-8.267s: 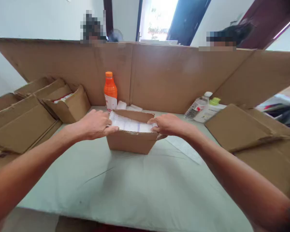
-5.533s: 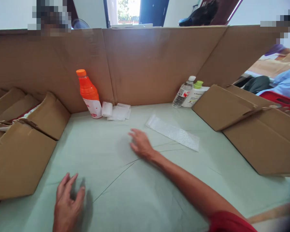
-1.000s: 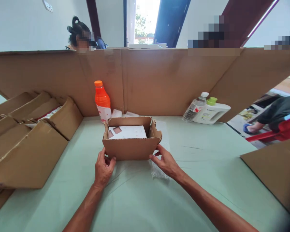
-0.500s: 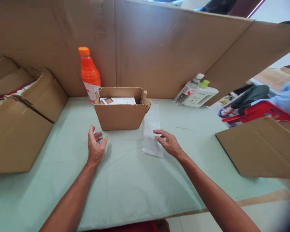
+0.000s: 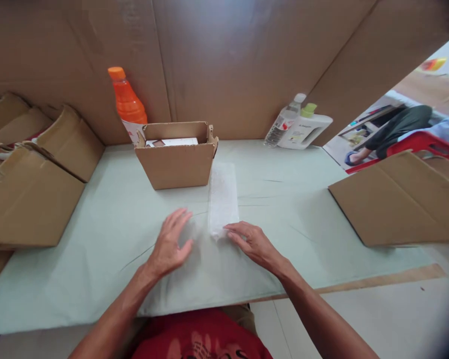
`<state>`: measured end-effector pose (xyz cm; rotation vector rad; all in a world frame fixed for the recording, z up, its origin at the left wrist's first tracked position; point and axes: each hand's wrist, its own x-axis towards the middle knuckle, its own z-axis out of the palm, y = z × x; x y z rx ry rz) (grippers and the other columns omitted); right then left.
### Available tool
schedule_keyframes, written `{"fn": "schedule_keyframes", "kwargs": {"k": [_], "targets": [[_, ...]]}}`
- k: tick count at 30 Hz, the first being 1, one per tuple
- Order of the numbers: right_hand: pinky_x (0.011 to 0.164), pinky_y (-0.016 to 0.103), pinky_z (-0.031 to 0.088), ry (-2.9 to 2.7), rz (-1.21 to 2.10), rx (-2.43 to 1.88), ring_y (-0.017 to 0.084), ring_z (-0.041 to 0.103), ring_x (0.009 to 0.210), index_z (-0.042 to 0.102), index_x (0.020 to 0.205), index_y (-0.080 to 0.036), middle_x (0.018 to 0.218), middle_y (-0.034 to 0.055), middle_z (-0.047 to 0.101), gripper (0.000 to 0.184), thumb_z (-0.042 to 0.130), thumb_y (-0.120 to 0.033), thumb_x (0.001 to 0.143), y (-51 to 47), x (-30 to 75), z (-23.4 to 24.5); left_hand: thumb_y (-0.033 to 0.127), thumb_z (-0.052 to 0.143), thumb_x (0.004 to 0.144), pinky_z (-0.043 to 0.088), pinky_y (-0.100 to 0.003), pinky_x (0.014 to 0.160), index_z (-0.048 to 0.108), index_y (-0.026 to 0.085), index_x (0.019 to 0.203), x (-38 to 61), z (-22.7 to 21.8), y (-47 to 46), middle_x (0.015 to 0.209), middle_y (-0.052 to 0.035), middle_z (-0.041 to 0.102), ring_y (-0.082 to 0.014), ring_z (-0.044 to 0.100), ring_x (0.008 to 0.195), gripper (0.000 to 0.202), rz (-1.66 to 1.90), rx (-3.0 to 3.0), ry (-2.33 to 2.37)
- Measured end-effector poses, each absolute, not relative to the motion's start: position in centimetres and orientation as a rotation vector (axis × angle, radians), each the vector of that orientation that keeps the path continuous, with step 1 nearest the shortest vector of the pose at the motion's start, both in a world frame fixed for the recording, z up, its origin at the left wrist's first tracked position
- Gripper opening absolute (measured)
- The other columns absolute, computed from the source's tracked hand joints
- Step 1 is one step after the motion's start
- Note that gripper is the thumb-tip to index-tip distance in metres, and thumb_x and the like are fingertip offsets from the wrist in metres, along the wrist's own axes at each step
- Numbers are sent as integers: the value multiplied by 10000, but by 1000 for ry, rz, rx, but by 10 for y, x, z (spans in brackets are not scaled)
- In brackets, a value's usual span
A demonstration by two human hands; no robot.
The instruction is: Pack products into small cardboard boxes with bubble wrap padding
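Observation:
A flat strip of clear bubble wrap [image 5: 223,194] lies lengthwise on the pale green cloth. My right hand [image 5: 255,244] has its fingertips pinched on the near right corner of the wrap, where the edge looks bunched. To the left of the wrap, my left hand [image 5: 170,244] hovers over the cloth with thumb and fingers apart, holding nothing. Beyond it stands a small open cardboard box [image 5: 175,167] with a white box [image 5: 172,142] inside, only its top showing. The far end of the wrap lies beside this cardboard box.
An orange bottle [image 5: 129,104] stands behind the small box. A clear bottle [image 5: 284,122] and a white jug [image 5: 307,128] lean at the back right. Large cartons [image 5: 30,194] flank the left, another carton [image 5: 396,204] the right. A seated person's leg [image 5: 404,127] shows beyond.
My right hand has come down to the near end of the bubble wrap and closed on its corner. My left hand has moved nearer to me and rightward. The view has tilted downward.

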<state>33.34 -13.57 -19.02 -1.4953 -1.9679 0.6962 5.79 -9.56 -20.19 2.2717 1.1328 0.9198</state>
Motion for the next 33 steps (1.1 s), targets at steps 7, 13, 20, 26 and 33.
{"fn": "schedule_keyframes", "kwargs": {"k": [7, 13, 20, 26, 33], "targets": [[752, 314, 584, -1840, 856, -1446, 208, 722, 920, 692, 1206, -247, 1069, 50, 768, 287, 600, -333, 948, -158, 319, -177, 230, 535, 886, 541, -347, 853, 480, 190, 1419, 95, -206, -139, 922, -35, 706, -188, 663, 852, 537, 721, 1929, 1211], [875, 404, 541, -1898, 152, -1335, 233, 689, 991, 688, 1142, -248, 1032, 68, 758, 226, 617, -190, 936, -181, 322, -188, 206, 553, 859, 494, -312, 728, 466, 191, 1445, 111, -206, -113, 790, 14, 680, -185, 633, 716, 593, 497, 2001, 1412], [872, 460, 516, -2179, 63, -1413, 293, 649, 1131, 682, 1141, -184, 1203, 118, 731, 228, 579, -142, 943, -190, 306, -221, 219, 586, 888, 507, -390, 861, 496, 153, 1394, 111, -213, -116, 1019, -92, 707, -253, 663, 944, 517, 692, 2287, 1414], [810, 369, 561, -2000, 425, -1350, 208, 701, 923, 695, 1143, -226, 1003, 55, 772, 235, 520, -168, 997, -187, 309, -218, 196, 562, 919, 493, -402, 911, 520, 166, 1364, 87, -202, -147, 1122, -104, 706, -245, 625, 1033, 448, 770, 2390, 1003], [872, 387, 553, -1839, 330, -1427, 222, 688, 1014, 679, 1163, -232, 1116, 84, 737, 219, 575, -203, 972, -197, 309, -207, 158, 579, 878, 532, -344, 761, 606, 171, 1271, 89, -213, -148, 950, -55, 756, -199, 667, 779, 395, 672, 2205, 1282]]}}
